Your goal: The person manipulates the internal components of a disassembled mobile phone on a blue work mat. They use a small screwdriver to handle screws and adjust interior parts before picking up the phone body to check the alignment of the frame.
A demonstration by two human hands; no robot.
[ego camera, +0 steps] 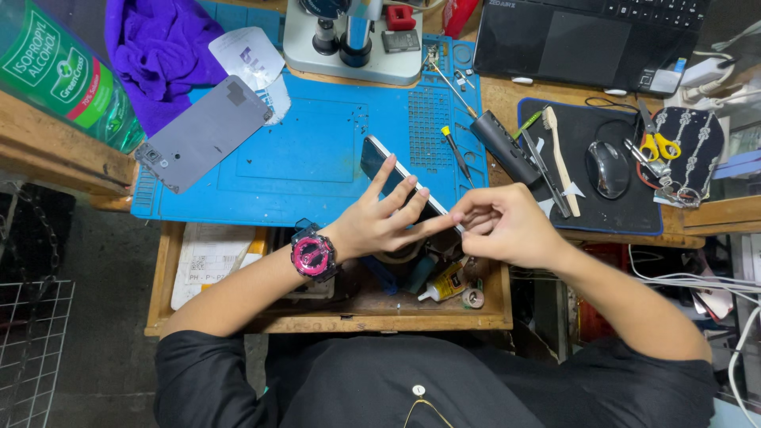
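At the bottom of the frame, a black shirt [444, 388] sits nearest. Above it, at centre, the left hand [380, 226], fingers spread, steadies a phone [388, 170] tilted over the open drawer [333, 317]. The right hand [503, 226] pinches the phone's lower end with fingertips pressed together. A pink watch [314, 255] rings the left wrist. On the blue mat [317, 150], upper left, lies a grey back cover [204, 133].

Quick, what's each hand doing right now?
Left hand: fingers spread open, resting against the phone, steadying it.
Right hand: fingertips pinched together at the phone's lower end; whether they grip anything cannot be told.
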